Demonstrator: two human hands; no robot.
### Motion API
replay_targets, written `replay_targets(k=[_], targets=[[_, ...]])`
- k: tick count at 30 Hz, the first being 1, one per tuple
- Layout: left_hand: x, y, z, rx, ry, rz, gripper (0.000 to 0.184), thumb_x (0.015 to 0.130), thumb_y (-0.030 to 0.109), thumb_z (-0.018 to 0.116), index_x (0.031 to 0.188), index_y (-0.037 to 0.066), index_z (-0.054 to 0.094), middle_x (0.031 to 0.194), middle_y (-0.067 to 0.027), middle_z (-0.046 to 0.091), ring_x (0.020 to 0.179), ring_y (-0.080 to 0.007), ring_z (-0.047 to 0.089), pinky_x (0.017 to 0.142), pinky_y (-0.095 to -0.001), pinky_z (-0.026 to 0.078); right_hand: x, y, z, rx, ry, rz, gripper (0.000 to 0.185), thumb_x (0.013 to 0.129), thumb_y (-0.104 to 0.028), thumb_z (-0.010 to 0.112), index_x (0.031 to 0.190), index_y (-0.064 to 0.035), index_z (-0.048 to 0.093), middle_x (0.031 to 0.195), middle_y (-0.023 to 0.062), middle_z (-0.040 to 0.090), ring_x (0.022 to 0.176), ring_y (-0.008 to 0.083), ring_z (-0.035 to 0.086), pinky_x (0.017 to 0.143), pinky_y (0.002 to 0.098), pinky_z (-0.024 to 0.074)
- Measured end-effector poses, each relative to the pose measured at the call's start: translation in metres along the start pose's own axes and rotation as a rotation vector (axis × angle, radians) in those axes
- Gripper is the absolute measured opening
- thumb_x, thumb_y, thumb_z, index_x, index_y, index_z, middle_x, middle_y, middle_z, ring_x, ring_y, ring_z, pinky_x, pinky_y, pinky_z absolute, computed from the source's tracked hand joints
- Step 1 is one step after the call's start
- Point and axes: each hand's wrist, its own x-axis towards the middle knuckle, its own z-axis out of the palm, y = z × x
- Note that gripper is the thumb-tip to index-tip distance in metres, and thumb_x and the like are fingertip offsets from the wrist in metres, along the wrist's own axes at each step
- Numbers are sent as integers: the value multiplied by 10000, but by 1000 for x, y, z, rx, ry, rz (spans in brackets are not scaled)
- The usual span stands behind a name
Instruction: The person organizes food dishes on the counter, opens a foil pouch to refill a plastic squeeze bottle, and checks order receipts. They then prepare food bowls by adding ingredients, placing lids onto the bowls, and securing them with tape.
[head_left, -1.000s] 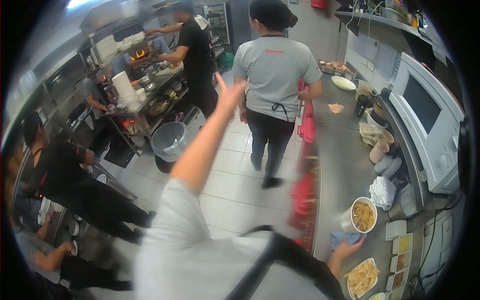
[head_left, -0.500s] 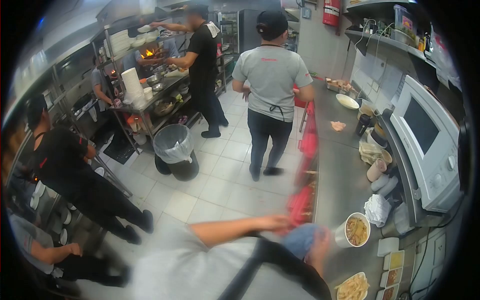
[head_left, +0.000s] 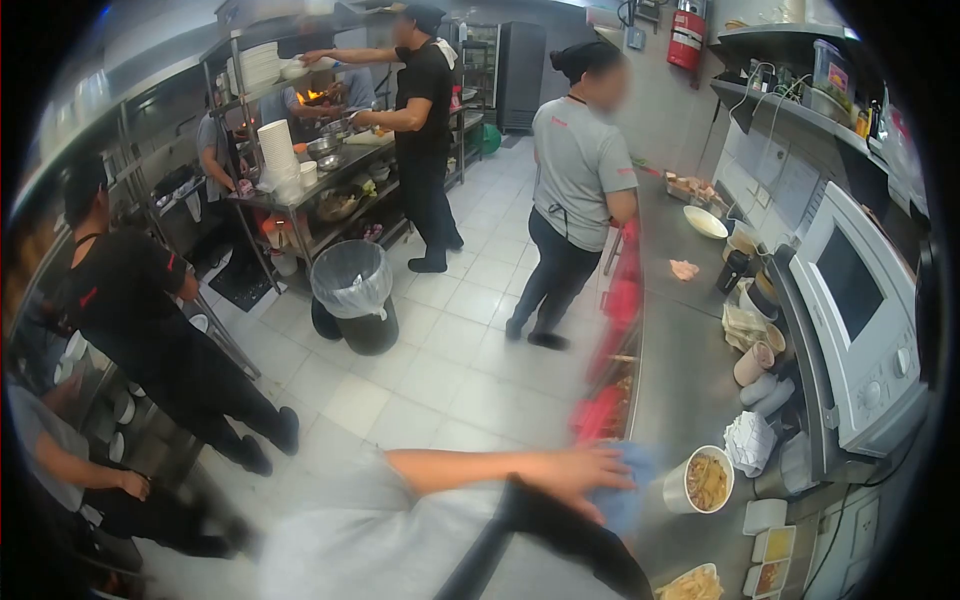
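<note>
"One hand recorded?"
"Left hand point(head_left: 580, 474), fingers spread over a blue cloth point(head_left: 630, 490), just beside the food-filled tub point(head_left: 679, 490); whether it is gripped cannot be told. Right hand hidden."

"Changes?"
"Both hands were seen at the cloth half a second earlier; the grey-shirted co-worker point(head_left: 575, 210) is now seen turned sideways."

"Writing?"
"Red lettering point(head_left: 556, 121) is noted on that co-worker's shirt point(head_left: 595, 165), too small to be read."

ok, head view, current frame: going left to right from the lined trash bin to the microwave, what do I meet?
Lined trash bin → left hand on the blue cloth → white tub of food → crumpled white bundle → microwave.
</note>
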Motion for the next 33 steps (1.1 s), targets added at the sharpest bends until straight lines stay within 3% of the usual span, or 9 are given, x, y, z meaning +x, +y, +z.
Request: replay_targets(k=[1, 7, 10, 11, 14, 20, 26, 30, 33], targets=[[-2, 1, -3, -108, -3, -41, 597, 824, 407, 630, 1313, 103, 472, 1350, -158, 430, 1307, -329, 318, 1067, -453, 238, -3, 3, -1, -21, 10, -12, 493, 939, -476, 387, 1249, -101, 466, 1159, 71, 527, 961, 169, 518, 815, 330, 425], [-38, -48, 11, -372, 52, -255, 560, 866, 333, 605, 1351, 116, 429, 1332, -143, 467, 1278, -299, 391, 1049, -434, 302, -20, -8, -20, -150, 239, -255, 463, 937, -455, 397, 1220, -99, 484, 1138, 68, 539, 989, 170, 520, 844, 329, 422], [-39, -71, 22, -603, 59, -448, 569, 888, 279, 585, 1391, 129, 366, 1320, -127, 487, 1249, -269, 440, 1027, -415, 346, -32, -25, -42, -179, 416, -417, 448, 936, -444, 401, 1206, -98, 493, 1128, 67, 545, 1003, 171, 521, 858, 329, 420], [-33, -85, 31, -634, 27, -475, 652, 886, 275, 592, 1433, 128, 269, 1335, -138, 474, 1245, -266, 447, 1021, -409, 358, -35, -31, -50, -182, 472, -461, 443, 936, -441, 403, 1201, -98, 496, 1124, 67, 547, 1007, 171, 521, 863, 328, 420], [6, -104, 48, -793, -40, -439, 820, 823, 300, 674, 1455, 118, 184, 1350, -181, 444, 1256, -291, 430, 1025, -427, 351, -44, -50, -73, -185, 614, -586, 428, 935, -430, 408, 1187, -97, 506, 1114, 65, 552, 1021, 172, 522, 877, 328, 418], [126, -152, 139, -651, -155, -211, 1206, 605, 251, 847, 1461, 82, 15, 1445, -227, 273, 1328, -319, 312, 1076, -391, 297, -33, -89, -114, -88, 729, -702, 400, 934, -409, 417, 1158, -96, 524, 1093, 62, 564, 1049, 173, 524, 906, 327, 414], [184, -131, 163, -741, -68, 86, 1361, 458, 213, 898, 1450, 35, -17, 1473, -208, 219, 1367, -288, 236, 1116, -374, 214, 18, -130, -129, -98, 559, -612, 435, 940, -398, 409, 1201, -65, 511, 1147, 69, 559, 1063, 188, 537, 908, 332, 434], [179, -112, 154, -1051, 3, 17, 1394, 419, 223, 912, 1448, 48, -12, 1436, -152, 292, 1345, -242, 274, 1113, -353, 220, 30, -87, -93, 51, 562, -704, 436, 942, -382, 411, 1202, -44, 503, 1143, 76, 559, 1030, 194, 553, 877, 336, 459], [163, -123, 153, -982, -23, 36, 1318, 403, 194, 919, 1430, 48, 105, 1390, -117, 362, 1306, -225, 336, 1102, -345, 247, 28, -75, -94, 21, 556, -684, 419, 940, -369, 419, 1182, -38, 510, 1115, 78, 567, 1003, 193, 562, 856, 336, 472]])
